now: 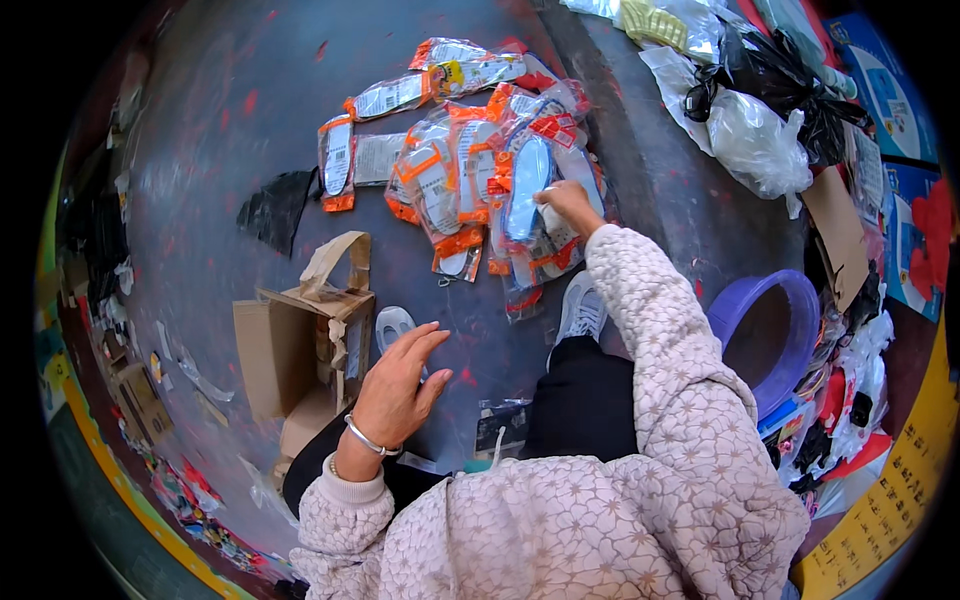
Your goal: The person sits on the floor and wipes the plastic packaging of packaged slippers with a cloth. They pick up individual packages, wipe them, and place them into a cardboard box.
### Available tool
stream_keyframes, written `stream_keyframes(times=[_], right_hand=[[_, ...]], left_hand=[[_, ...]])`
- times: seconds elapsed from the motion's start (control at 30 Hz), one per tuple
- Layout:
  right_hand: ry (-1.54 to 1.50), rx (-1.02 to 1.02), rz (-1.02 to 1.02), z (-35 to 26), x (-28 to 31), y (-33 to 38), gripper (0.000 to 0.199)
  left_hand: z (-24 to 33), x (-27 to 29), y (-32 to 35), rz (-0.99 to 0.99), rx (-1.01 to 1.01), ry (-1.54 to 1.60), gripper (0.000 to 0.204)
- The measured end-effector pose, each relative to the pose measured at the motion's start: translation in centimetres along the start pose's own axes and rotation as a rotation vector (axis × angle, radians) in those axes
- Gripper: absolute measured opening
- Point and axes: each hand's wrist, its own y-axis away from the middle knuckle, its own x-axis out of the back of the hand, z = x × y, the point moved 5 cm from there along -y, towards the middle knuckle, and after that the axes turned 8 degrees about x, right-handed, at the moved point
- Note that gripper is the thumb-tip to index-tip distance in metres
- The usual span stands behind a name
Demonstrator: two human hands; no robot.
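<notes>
R fingers (562,197) on insole pkt (527,182) (lt. blue)

Extends a cream, quilt-sleeved right arm (672,345), pinching with the bare right hand (570,205); holds the bare left hand (398,388) splayed.

Quilted jacket (560,530), pale pinkish with brown star-like floral pattern; ribbed cuff (353,487), left; silver bangle (370,438), left; black trousers (580,405); grey-white shoe (582,312), right, laced.

Lie heaped on the floor (200,170) as mostly flat, overlapping, clear insole packets (434,190) with orange ends; include, toward the right, a pale blue insole (527,185) aligned near to far.
</notes>
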Motion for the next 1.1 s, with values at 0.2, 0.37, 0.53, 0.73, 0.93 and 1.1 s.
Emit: stream_keyframes(times=[0.2, 0.37, 0.53, 0.73, 0.93, 1.1], right_hand=[[-0.304, 0.194, -0.261, -7.2, 2.6, 3.4, 0.026], [-0.477, 0.249, -0.195, -17.4, 5.4, 11.0, 0.032], [-0.621, 0.397, -0.658, -24.8, 5.0, 17.2, 0.027], [-0.323, 0.469, -0.691, -34.5, 0.2, 26.9, 0.025], [-0.029, 0.565, -0.146, -36.6, 2.2, 28.0, 0.033], [-0.247, 0.997, 0.358, -39.9, 4.9, 31.0, 0.037]], left_hand=[[-0.1, 0.8, 1.3, 0.093, -0.054, 0.107, 0.038], [-0.3, 2.5, 1.9, 0.205, 0.047, 0.427, 0.045], [-1.6, 3.3, 1.3, 0.098, 0.000, 1.347, 0.052], [1.1, 4.4, 2.8, -0.160, -0.360, 1.824, 0.052], [1.2, 5.8, 4.3, -0.181, -0.405, 1.999, 0.044], [3.2, 5.5, 6.6, -0.326, -0.353, 1.778, 0.043]])
